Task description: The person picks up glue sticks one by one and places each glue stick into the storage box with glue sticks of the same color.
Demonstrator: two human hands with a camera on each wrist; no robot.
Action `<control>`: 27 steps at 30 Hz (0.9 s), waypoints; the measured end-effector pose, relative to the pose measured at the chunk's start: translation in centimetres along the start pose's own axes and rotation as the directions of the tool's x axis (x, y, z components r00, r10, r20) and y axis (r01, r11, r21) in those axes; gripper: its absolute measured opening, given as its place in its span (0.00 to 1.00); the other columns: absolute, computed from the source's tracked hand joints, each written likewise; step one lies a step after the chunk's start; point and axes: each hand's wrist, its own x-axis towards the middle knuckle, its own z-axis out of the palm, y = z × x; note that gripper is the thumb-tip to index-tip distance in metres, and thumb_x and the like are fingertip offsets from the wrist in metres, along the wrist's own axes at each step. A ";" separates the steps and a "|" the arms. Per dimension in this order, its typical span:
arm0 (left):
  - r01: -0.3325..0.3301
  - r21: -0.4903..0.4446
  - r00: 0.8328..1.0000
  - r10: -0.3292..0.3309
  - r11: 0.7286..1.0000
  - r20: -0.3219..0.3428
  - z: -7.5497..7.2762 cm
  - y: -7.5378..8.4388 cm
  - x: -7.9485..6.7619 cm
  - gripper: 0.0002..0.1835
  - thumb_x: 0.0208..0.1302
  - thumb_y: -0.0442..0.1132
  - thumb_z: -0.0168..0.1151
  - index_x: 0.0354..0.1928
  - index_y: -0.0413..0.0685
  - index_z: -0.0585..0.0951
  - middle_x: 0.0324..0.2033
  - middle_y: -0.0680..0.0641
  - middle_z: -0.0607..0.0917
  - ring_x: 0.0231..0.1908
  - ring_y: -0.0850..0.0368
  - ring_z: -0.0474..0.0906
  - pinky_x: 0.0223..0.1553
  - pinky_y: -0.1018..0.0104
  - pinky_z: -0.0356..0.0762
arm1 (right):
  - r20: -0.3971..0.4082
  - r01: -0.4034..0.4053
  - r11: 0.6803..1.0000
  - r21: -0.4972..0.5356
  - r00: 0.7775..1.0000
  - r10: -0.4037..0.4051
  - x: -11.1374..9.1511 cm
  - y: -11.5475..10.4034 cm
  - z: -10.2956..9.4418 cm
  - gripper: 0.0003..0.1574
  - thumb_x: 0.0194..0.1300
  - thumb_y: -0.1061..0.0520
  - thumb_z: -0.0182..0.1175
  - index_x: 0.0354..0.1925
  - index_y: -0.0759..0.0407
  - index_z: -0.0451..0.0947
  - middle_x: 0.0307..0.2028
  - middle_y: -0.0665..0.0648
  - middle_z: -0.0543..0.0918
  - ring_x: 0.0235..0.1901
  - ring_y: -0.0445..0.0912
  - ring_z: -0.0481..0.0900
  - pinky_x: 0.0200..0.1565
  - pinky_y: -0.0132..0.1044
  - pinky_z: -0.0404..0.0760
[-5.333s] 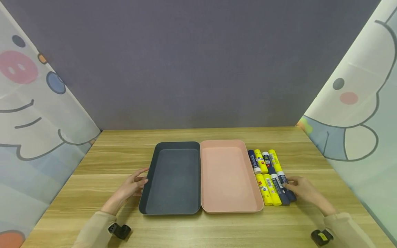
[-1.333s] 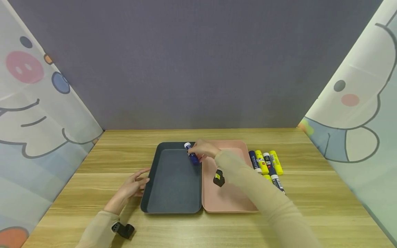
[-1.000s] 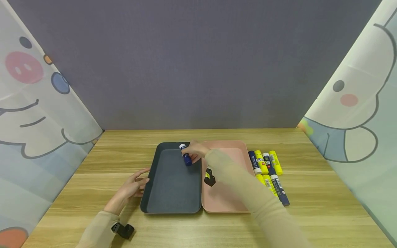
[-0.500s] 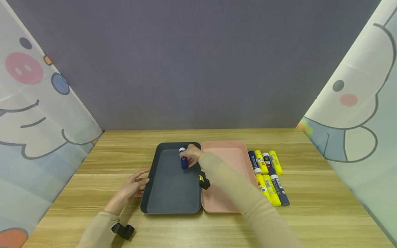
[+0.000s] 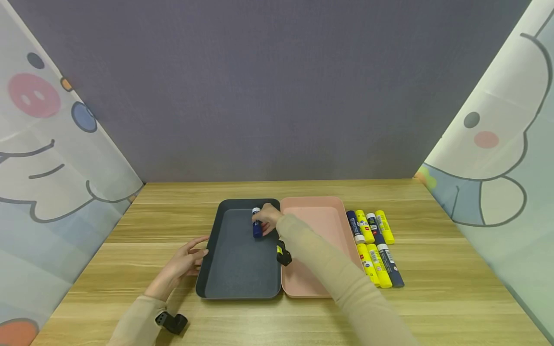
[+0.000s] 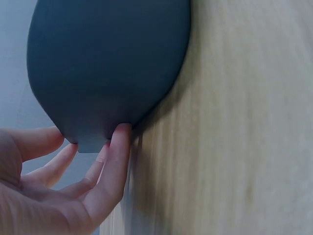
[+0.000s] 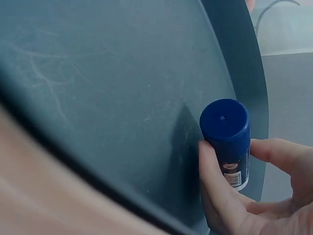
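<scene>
My blue tube (image 7: 225, 122) looks like smooth plastic, the dark tray (image 5: 242, 264) matt plastic, the table (image 5: 238, 322) wood, my sleeves (image 5: 337, 275) cloth.

Left tray (image 5: 242, 264) beside right tray (image 5: 324, 221) on table (image 5: 242, 322).
One glue stick (image 5: 257, 229), in right hand (image 5: 269, 218), over far part of left tray; seven other sticks (image 5: 376, 259), in two rows, right of right tray.

High view, two close-ups, common dark tray (image 5: 242, 264)
</scene>
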 end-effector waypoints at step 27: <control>0.017 0.016 1.000 -0.016 1.000 -0.014 0.1 0.2 0.1 0.29 0.65 0.36 0.48 0.66 0.40 0.53 0.47 0.34 0.73 0.30 0.54 0.79 0.32 0.58 0.75 | 0.149 0.292 0.945 -0.150 0.951 -0.270 -5.5 -0.6 -2.7 0.19 0.61 0.61 0.53 0.49 0.69 0.72 0.40 0.69 0.77 0.37 0.59 0.78 0.34 0.43 0.78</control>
